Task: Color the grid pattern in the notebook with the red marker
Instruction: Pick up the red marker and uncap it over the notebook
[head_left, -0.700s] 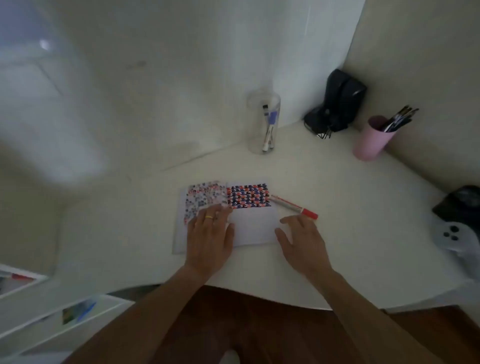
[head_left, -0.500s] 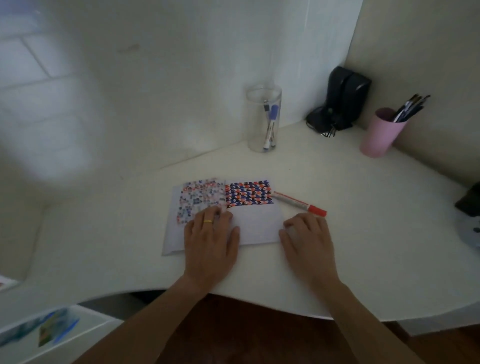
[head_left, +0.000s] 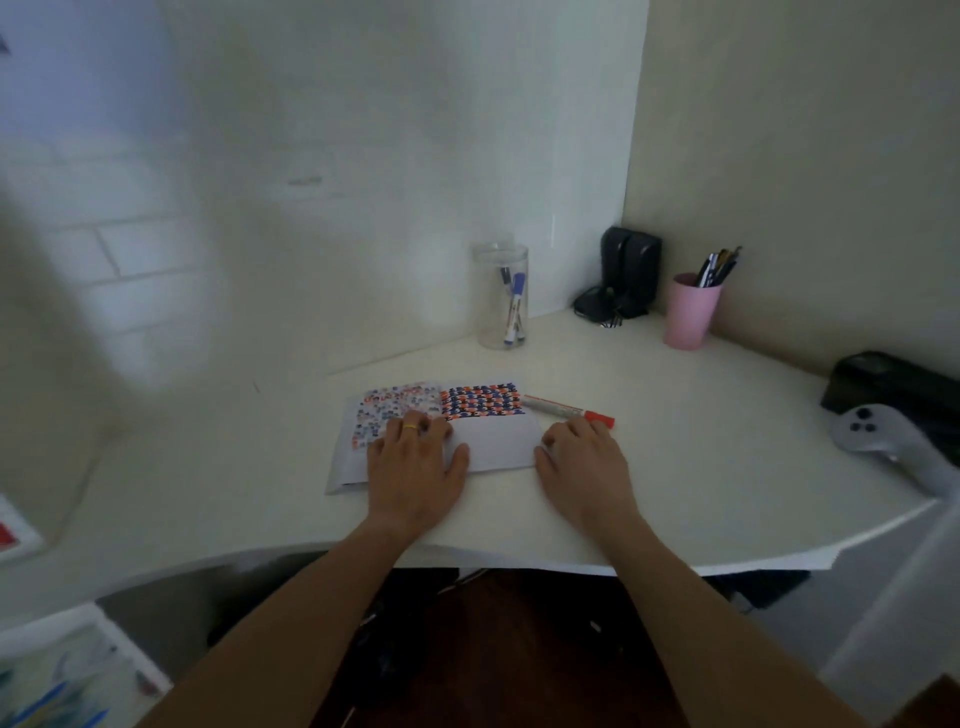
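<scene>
White laminate formed the corner desk, which filled the middle of the head view and met two pale walls at the back. On it, near the front edge, the notebook lay open and flat; its right page carried a dense red-and-blue grid pattern across the top, and its left page a fainter, sparser pattern.

The left hand lay palm-down on the notebook, fingers spread and flat, pressing the pages — it gripped nothing. The right hand lay palm-down on the desk just beside the notebook's right edge, fingers loosely extended and closed on nothing.

The red marker lay on the desk just off the upper right corner of the notebook. Its long axis ran left to right with a slight tilt toward the person; the red cap end pointed right, and the pale barrel end pointed left toward the pattern. The right fingertips sat just beside the cap end — contact could not be determined.

Farther back stood a clear jar holding pens and a pink cup holding pens, well apart from the notebook.
</scene>
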